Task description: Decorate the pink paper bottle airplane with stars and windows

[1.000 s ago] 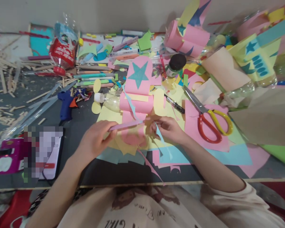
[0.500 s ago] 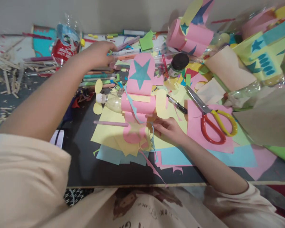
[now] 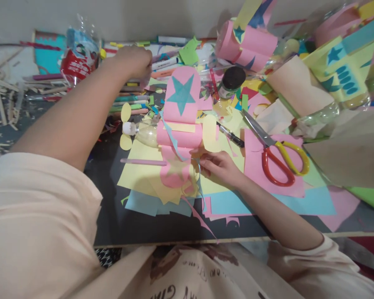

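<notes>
The left hand (image 3: pixel 134 62) hovers over slim coloured plastic markers (image 3: pixel 165 64) and the right hand (image 3: pixel 220 168) curls near a narrow blue paper strip (image 3: pixel 174 141), neither grip discernible, while the pink-paper-wrapped clear plastic bottle (image 3: pixel 163 135) lies on yellow paper sheets (image 3: pixel 135 176).

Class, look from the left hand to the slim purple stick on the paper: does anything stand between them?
Yes. Between the left hand and the slim purple stick lie several pens and, closer to the stick, the clear bottle.

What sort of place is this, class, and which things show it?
Probably a craft worktable: scissors lie on pink paper, pens lie toward the back, and a clear bottle wears a pink wrap.
</notes>
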Demonstrator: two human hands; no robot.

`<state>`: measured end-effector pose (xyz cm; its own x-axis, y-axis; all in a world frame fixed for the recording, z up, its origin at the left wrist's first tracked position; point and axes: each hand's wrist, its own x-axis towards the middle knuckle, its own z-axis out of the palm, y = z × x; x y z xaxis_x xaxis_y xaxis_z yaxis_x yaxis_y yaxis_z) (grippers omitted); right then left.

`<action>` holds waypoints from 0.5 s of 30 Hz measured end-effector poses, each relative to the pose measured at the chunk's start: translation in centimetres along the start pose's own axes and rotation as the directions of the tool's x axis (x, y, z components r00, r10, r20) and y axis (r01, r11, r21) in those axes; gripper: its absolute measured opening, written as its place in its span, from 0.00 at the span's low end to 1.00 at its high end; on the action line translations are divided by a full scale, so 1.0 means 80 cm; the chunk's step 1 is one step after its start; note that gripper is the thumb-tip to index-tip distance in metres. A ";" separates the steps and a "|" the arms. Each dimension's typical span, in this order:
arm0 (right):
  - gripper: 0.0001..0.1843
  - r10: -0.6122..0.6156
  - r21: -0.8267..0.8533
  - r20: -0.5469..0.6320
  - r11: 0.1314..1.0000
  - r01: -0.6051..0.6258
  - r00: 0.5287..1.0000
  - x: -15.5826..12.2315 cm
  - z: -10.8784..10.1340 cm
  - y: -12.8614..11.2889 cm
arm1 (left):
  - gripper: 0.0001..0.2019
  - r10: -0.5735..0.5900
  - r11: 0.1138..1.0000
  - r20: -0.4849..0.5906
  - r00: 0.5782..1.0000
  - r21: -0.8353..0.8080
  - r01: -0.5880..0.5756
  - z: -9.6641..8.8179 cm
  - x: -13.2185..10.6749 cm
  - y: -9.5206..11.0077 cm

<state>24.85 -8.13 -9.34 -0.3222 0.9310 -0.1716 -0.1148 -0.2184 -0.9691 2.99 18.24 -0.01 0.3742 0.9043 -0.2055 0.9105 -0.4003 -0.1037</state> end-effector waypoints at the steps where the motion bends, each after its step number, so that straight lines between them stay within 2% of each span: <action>1: 0.16 0.008 0.003 -0.002 1.000 -0.008 1.000 0.000 0.000 0.000 | 0.27 0.005 1.000 -0.011 1.000 -0.017 -0.005 -0.003 -0.005 0.000; 4: 0.16 0.006 0.004 0.014 1.000 -0.006 1.000 0.000 0.001 -0.003 | 0.27 -0.010 0.997 -0.038 0.999 -0.081 0.007 -0.016 -0.017 0.005; 6: 0.16 -0.041 -0.051 0.037 0.998 0.043 0.998 0.000 0.000 -0.006 | 0.27 -0.052 0.989 -0.082 0.995 -0.146 0.039 -0.030 -0.032 0.011; 8: 0.15 -0.108 -0.137 0.051 0.984 0.114 0.993 -0.001 -0.002 -0.009 | 0.29 0.003 0.964 -0.148 0.989 -0.262 -0.042 -0.043 -0.062 0.021; 9: 0.15 -0.135 -0.173 0.056 0.975 0.142 0.989 -0.001 -0.003 -0.011 | 0.29 0.042 0.906 -0.232 0.972 -0.401 -0.135 -0.048 -0.083 0.029; 10: 0.15 -0.149 -0.199 0.064 0.967 0.158 0.987 -0.002 -0.003 -0.012 | 0.30 0.081 0.856 -0.294 0.952 -0.468 -0.217 -0.051 -0.107 0.038; 11: 0.16 -0.152 -0.217 0.072 0.962 0.164 0.986 -0.002 -0.004 -0.012 | 0.30 0.120 0.838 -0.306 0.944 -0.479 -0.262 -0.052 -0.132 0.049; 13: 0.19 -0.144 -0.223 0.088 0.961 0.161 0.986 -0.003 -0.002 -0.012 | 0.23 0.170 0.855 -0.241 0.956 -0.447 -0.265 -0.046 -0.180 0.073; 15: 0.23 -0.176 -0.158 0.095 0.969 0.189 0.980 -0.005 0.002 -0.012 | 0.13 0.253 0.854 -0.091 0.963 -0.447 -0.267 -0.031 -0.217 0.095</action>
<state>24.96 -8.32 -8.29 -0.3847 0.9229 0.0189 -0.0239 0.0105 -0.9997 3.88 -0.13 5.21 0.6072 0.7829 -0.1354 0.7562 -0.5171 0.4010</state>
